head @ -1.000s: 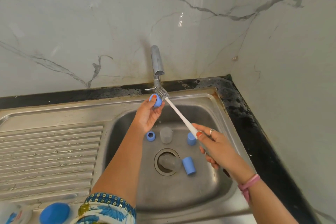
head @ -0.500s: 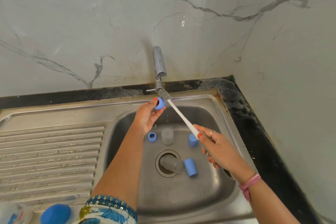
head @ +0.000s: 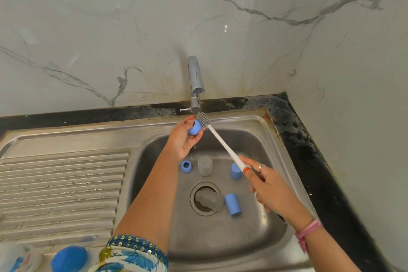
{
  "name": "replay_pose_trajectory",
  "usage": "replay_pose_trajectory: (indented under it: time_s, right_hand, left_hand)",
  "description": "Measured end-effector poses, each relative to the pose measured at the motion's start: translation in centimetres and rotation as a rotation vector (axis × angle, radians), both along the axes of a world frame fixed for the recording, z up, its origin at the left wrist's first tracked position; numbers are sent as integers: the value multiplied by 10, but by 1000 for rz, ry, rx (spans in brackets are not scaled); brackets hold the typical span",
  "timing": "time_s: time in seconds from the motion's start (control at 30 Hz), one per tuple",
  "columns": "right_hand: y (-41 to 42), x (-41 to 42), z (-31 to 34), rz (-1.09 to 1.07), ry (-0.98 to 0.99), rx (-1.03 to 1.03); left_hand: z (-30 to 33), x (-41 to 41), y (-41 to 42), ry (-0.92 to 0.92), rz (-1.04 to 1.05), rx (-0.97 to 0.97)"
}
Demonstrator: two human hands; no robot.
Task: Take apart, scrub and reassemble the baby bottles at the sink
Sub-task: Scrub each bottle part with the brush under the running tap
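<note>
My left hand (head: pixel 184 139) grips a small blue bottle ring (head: pixel 194 128) just below the tap (head: pixel 196 77). My right hand (head: pixel 269 183) holds the white handle of a bottle brush (head: pixel 223 143); its grey bristle head (head: pixel 204 119) touches the ring's right side. In the sink basin (head: pixel 271 152) lie a blue ring (head: pixel 186 166), a clear cap (head: pixel 205 165), a blue cap (head: pixel 236 170), another blue cap (head: pixel 232 204) and a clear bottle part (head: pixel 208 201) over the drain.
A ribbed steel drainboard (head: pixel 61 187) lies to the left. A blue-capped bottle (head: pixel 68 258) and a white container (head: pixel 15 258) stand at the near left. A black counter edge (head: pixel 309 150) and marble walls close the right and back.
The brush head has slid from above the ring to its right side, and my left hand has turned the ring slightly. My right hand has barely shifted.
</note>
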State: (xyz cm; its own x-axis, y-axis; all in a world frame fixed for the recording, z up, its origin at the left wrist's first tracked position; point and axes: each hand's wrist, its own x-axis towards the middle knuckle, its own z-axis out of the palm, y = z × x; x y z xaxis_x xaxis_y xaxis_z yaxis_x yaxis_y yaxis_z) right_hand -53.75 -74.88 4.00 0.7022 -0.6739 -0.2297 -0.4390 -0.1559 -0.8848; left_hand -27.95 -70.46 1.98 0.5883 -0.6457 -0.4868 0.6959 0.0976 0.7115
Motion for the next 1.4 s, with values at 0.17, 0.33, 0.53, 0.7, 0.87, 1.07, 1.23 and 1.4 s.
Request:
replay_pose_trajectory:
  time_s: [0.17, 0.33, 0.53, 0.7, 0.87, 1.07, 1.23, 1.4]
  right_hand:
    - [-1, -18, 0, 25, 8, -90]
    - [-9, -28, 11, 2, 140, -379]
    - [-8, -29, 13, 74, 294, -954]
    - [-9, -22, -1, 96, 249, -1012]
    - [-14, -10, -7, 4, 23, -100]
    - [-8, -3, -6, 63, 42, -237]
    - [-4, 3, -2, 42, -70, 84]
    - [-1, 0, -12, 41, -33, 20]
  left_hand:
    - [-8, -8, -4, 236, 217, -66]
    - [-8, -11, -11, 184, 166, -39]
    - [-6, -10, -11, 130, -51, 92]
    - [0, -7, -9, 133, 13, 32]
    - [5, -3, -3, 103, -93, -69]
    - [17, -8, -17, 145, 70, -33]
    - [4, -9, -15, 70, 115, -31]
    - [-14, -4, -1, -87, 20, 197]
